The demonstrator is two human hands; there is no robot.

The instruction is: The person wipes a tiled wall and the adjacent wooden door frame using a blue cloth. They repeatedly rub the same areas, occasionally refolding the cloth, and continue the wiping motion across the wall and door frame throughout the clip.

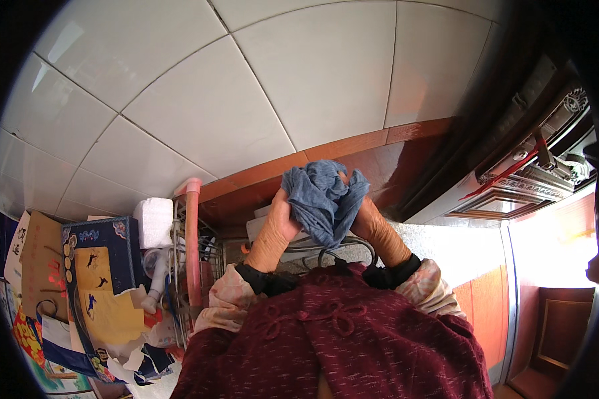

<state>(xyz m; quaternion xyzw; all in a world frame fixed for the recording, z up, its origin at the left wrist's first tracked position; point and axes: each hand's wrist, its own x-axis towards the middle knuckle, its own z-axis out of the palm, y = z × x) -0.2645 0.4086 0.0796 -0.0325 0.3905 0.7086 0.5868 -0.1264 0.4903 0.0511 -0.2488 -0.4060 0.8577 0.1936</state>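
A bunched blue-grey cloth (324, 199) is held up in front of the maroon jacket, between both hands. My left hand (285, 214) grips its left side, the fingers mostly hidden under the folds. On the other side my right hand (362, 214) holds the cloth, with a fingertip showing among the folds near the top. Beneath the cloth, dark looped cables or tubes (324, 249) lie over a speckled floor.
A wire cart with a pink handle (193, 239) stands at the left, beside a white foam block (154, 222), a dark blue box (100, 229) and paper bags. White tiles (259, 90) cover the wall ahead. A dark ornate door (499, 194) stands at the right.
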